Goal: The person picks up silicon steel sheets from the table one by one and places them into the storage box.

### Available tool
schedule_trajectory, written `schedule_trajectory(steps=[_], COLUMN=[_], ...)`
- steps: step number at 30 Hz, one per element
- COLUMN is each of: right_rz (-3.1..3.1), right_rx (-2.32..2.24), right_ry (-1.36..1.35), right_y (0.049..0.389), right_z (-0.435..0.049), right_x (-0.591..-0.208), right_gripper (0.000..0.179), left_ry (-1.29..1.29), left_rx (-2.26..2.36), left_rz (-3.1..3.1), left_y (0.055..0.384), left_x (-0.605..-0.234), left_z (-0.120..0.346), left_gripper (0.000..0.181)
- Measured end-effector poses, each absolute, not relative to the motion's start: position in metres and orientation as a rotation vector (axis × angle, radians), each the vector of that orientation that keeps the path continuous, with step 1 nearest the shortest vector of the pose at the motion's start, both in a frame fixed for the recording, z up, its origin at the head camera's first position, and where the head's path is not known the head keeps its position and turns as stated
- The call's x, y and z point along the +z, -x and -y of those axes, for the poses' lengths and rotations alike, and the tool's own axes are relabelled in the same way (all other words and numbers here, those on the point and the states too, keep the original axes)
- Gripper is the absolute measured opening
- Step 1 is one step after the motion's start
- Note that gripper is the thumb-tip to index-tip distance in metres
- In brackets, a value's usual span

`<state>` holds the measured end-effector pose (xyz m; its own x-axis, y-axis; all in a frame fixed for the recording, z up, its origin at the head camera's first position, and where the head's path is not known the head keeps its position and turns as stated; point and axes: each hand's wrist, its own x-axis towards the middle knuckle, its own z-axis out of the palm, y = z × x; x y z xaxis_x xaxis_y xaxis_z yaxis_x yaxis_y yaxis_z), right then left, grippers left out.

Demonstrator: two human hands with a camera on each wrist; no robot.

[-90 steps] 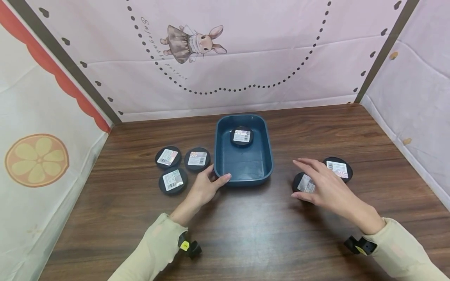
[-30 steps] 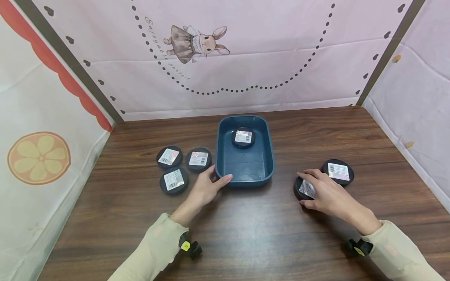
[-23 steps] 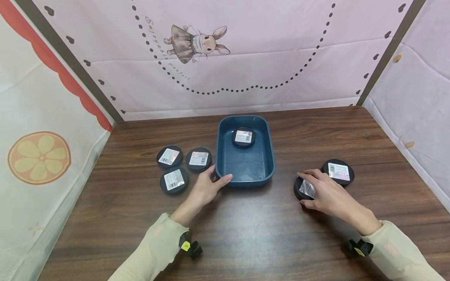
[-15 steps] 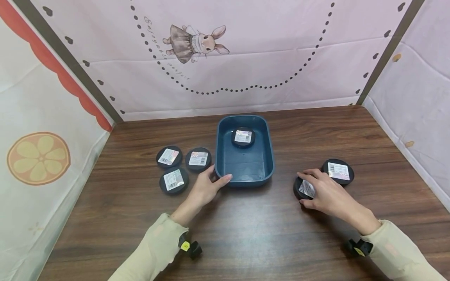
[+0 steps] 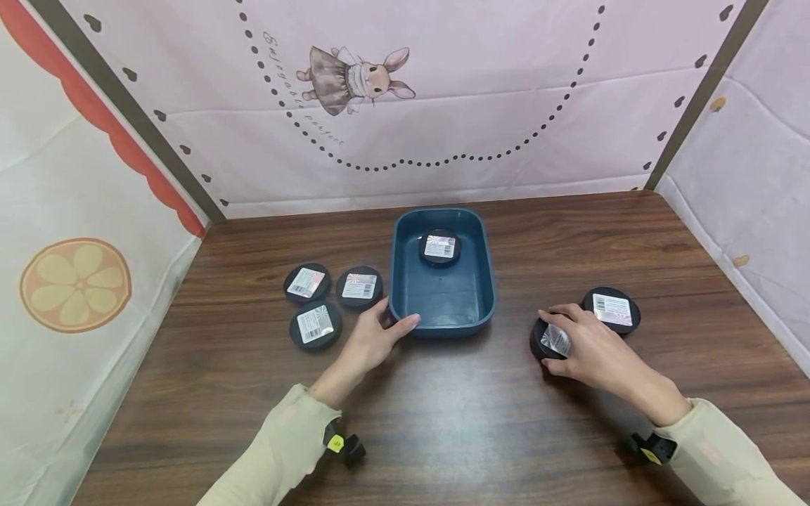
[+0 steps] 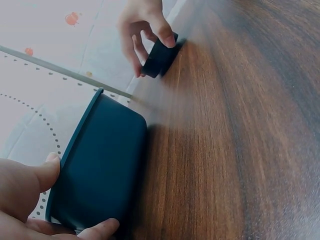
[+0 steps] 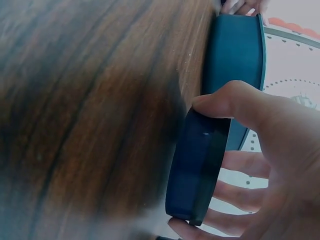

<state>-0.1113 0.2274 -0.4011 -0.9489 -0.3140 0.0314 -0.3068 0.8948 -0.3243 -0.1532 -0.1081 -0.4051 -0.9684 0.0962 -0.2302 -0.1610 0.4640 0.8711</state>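
In the head view, my left hand (image 5: 370, 341) grips the near left corner of a deep blue plastic bin (image 5: 443, 295), thumb over the rim. One flat, round black jar (image 5: 439, 248) with a white barcode label lies inside, toward the far end. To the right, my right hand (image 5: 595, 351) holds another such jar (image 5: 552, 340) across its width, thumb on the near side and fingertips on the far side. In the right wrist view this jar's dark side (image 7: 195, 165) shows between thumb and fingers, close to the wood. My hand covers part of its label.
Three matching labelled jars (image 5: 316, 326) lie grouped left of the bin. Another jar (image 5: 612, 310) sits just beyond my right hand. The brown wooden table (image 5: 455, 422) is bordered by printed cloth walls (image 5: 474, 91) at the back and both sides.
Since three seconds ago, my right hand has come down and its thumb and fingers have closed onto the jar's edges. My left hand stays on the bin. Over the last second little moves.
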Motion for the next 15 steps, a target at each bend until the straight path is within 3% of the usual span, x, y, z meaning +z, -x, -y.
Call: schedule_trajectory(steps=[15], right_rz=[-3.126], right_rx=[-0.516], right_ry=[0.562], right_y=[0.1091], right_z=[-0.222], right_x=[-0.3909], right_gripper=[0.068], left_ry=[0.073], left_rx=[1.495], left_rz=[-2.462], left_y=[0.1531], left_x=[-0.4037], left_z=[0.1082], left_gripper=[0.065])
